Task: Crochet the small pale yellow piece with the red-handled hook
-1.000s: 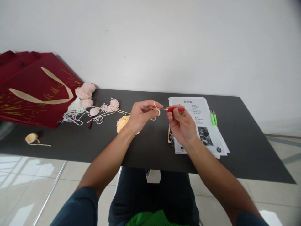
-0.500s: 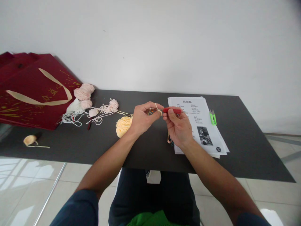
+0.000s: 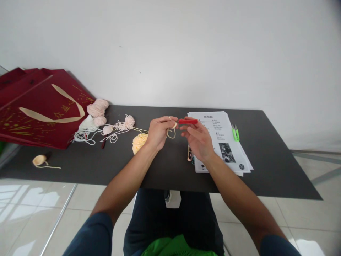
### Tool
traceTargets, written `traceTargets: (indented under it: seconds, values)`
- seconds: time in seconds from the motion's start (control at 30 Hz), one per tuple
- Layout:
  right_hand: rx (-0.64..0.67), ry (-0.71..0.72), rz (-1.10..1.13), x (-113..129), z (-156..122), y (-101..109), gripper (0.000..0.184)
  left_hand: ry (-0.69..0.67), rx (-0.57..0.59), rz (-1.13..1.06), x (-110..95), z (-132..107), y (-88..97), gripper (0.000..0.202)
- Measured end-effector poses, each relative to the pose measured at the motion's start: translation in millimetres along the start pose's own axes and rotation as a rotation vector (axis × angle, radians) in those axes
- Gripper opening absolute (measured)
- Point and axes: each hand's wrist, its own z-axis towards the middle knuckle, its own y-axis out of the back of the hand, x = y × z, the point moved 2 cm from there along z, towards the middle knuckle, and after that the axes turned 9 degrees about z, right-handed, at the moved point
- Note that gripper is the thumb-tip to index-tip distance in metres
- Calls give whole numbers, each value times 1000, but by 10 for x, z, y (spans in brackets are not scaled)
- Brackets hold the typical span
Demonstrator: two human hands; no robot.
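Observation:
Above the middle of the table, my left hand (image 3: 157,133) is closed, its thumb and fingertips pinching pale yellow yarn (image 3: 172,134) and the front end of a crochet hook. A loop of that yarn hangs under the fingertips. The red handle of the crochet hook (image 3: 188,121) points right, toward my right hand (image 3: 199,140). That hand has its fingers loosened and apart, with the handle lying against the index finger; the thumb is off it. A yellow yarn ball (image 3: 140,143) sits beside my left wrist, partly covered by it.
Printed sheets (image 3: 210,119) lie under my right hand, with green thread snips (image 3: 235,133) at their right edge. Dark red gift bags (image 3: 48,117) stand at the left, beside pink and white yarn (image 3: 97,110). A small crocheted cup (image 3: 39,160) with a yarn tail lies front left.
My right hand has loosened its pinch on the red handle, and its fingers have spread. Both hands sit slightly further left, and a yarn loop now hangs below my left fingertips.

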Motion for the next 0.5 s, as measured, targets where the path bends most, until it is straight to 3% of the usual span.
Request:
traceTargets:
  seconds: [0.17,0.5]
  values:
    - [-123,2,-290,-128,56,103,16,89,-19,-142,-98,22,15,19]
    - [71,17,-606,-199,104,49,21,63,90,-74,-51,-24,-146,20]
